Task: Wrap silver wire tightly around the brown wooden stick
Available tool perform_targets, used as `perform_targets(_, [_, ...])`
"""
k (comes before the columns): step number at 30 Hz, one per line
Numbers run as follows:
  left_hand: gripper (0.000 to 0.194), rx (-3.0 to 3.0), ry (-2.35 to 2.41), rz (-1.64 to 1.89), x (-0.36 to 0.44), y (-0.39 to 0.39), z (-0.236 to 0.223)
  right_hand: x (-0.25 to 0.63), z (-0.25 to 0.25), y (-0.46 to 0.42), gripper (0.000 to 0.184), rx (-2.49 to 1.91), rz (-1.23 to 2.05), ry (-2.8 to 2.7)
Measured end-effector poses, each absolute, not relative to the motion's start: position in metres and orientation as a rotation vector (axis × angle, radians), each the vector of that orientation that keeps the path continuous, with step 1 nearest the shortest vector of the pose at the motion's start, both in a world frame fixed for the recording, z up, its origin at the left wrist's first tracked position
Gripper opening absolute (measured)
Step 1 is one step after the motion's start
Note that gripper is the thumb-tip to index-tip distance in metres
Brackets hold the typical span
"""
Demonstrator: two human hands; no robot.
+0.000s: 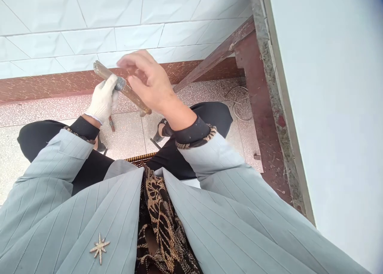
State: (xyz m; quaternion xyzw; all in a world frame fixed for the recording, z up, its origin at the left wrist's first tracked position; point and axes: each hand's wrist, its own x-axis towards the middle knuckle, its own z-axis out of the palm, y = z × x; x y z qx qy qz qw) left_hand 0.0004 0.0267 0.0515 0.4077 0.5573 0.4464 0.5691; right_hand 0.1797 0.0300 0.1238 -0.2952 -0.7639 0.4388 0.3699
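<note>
My left hand (103, 100), in a white glove, is closed round a brown stick-like tool (127, 91) with a grey metal band near the middle. The tool slants from upper left down to the lower right. My bare right hand (148, 80) hovers over it, fingers bent and pinched near the tool's upper part. What the fingertips touch is hidden behind the hand. Both hands are held above my knees in black trousers, in front of a white tiled wall (119, 22).
A speckled pink floor (128, 130) lies below, with a small tool (111, 123) by my left foot. A brown wooden beam (215, 56) leans at the right. Loose wire (239, 100) lies near a dark red threshold and white door frame (329, 106).
</note>
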Motion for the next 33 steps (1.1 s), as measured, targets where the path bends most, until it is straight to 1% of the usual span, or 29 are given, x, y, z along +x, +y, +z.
perform_targets(1, [0.039, 0.931, 1.336, 1.108, 0.002, 0.027, 0.051, 0.181, 0.112, 0.045, 0.044, -0.966, 0.989, -2.086])
perform_targets(2, [0.040, 0.918, 1.338, 1.155, 0.003, 0.027, 0.050, 0.180, 0.100, 0.058, 0.058, -1.112, 0.991, -2.189])
perform_targets(3, [0.042, 0.919, 1.332, 1.186, 0.005, 0.027, 0.050, 0.179, 0.088, 0.069, 0.068, -1.211, 1.062, -2.274])
perform_targets(4, [0.044, 0.927, 1.313, 1.187, 0.006, 0.027, 0.049, 0.177, 0.077, 0.076, 0.071, -1.192, 1.153, -2.348])
perform_targets(6, [0.050, 0.943, 1.303, 1.191, 0.006, 0.027, 0.049, 0.172, 0.061, 0.083, 0.070, -1.068, 1.304, -2.353])
perform_targets(9, [0.054, 1.015, 1.301, 1.190, 0.005, 0.029, 0.048, 0.166, 0.058, 0.086, 0.069, -0.994, 1.455, -2.211])
perform_targets(11, [0.050, 1.098, 1.304, 1.186, 0.004, 0.030, 0.048, 0.165, 0.065, 0.090, 0.063, -1.018, 1.496, -2.130])
perform_targets(12, [0.043, 1.144, 1.315, 1.169, 0.004, 0.031, 0.049, 0.167, 0.069, 0.094, 0.060, -1.047, 1.496, -2.104])
perform_targets(15, [0.020, 1.327, 1.389, 0.993, 0.001, 0.031, 0.052, 0.174, 0.072, 0.107, 0.047, -1.182, 1.404, -2.124])
perform_targets(17, [0.015, 1.497, 1.430, 0.800, -0.003, 0.030, 0.056, 0.180, 0.068, 0.115, 0.037, -1.279, 1.239, -2.250])
perform_targets(20, [0.014, 1.728, 1.410, 0.536, -0.011, 0.031, 0.062, 0.187, 0.058, 0.119, 0.019, -1.354, 0.930, -2.570])
perform_targets(21, [0.013, 1.774, 1.385, 0.458, -0.013, 0.032, 0.064, 0.189, 0.056, 0.118, 0.014, -1.332, 0.902, -2.702])
perform_targets(22, [0.012, 1.798, 1.355, 0.385, -0.016, 0.033, 0.066, 0.190, 0.056, 0.115, 0.009, -1.284, 0.963, -2.847])
perform_targets(23, [0.011, 1.804, 1.320, 0.321, -0.018, 0.034, 0.068, 0.191, 0.058, 0.113, 0.007, -1.212, 1.119, -2.978])
perform_targets(25, [0.009, 1.781, 1.241, 0.241, -0.022, 0.038, 0.070, 0.194, 0.066, 0.107, 0.010, -1.021, 1.595, -3.090])
perform_targets(26, [0.008, 1.758, 1.201, 0.234, -0.024, 0.040, 0.071, 0.196, 0.071, 0.105, 0.014, -0.925, 1.811, -3.051])
perform_targets(27, [0.008, 1.730, 1.167, 0.255, -0.026, 0.043, 0.072, 0.199, 0.077, 0.104, 0.019, -0.854, 1.953, -2.961])
perform_targets(28, [0.007, 1.698, 1.140, 0.303, -0.027, 0.045, 0.072, 0.203, 0.083, 0.104, 0.025, -0.787, 2.002, -2.859])
perform_targets(30, [0.006, 1.623, 1.120, 0.455, -0.029, 0.048, 0.070, 0.211, 0.092, 0.106, 0.035, -0.675, 1.954, -2.646])
perform_targets(31, [0.007, 1.584, 1.136, 0.542, -0.029, 0.048, 0.068, 0.214, 0.095, 0.107, 0.040, -0.666, 1.932, -2.546])
perform_targets(33, [0.004, 1.529, 1.177, 0.624, -0.026, 0.046, 0.063, 0.218, 0.097, 0.109, 0.047, -0.735, 1.884, -2.360])
